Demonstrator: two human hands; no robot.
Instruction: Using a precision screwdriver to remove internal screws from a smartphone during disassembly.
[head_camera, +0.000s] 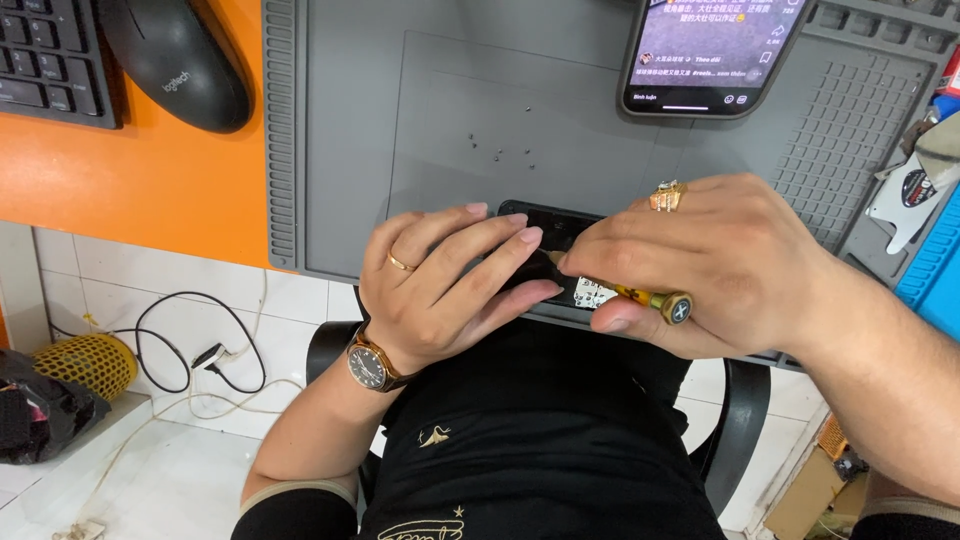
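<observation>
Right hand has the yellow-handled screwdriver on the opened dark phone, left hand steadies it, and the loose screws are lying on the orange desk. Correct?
Not quite. The head view shows the loose screws on the grey work mat, not the orange desk. Otherwise right: right hand holds the screwdriver, left hand steadies the dark phone.

dark phone (560, 232) mostly hidden under hands, screws (498, 155) tiny

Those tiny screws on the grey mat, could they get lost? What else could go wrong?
Possibly. The tiny screws lie loose on the grey mat, so a sleeve could sweep them away. The right hand works a yellow screwdriver into the black phone right beside the left hand; a slip might jab the fingers or scratch the phone.
</observation>
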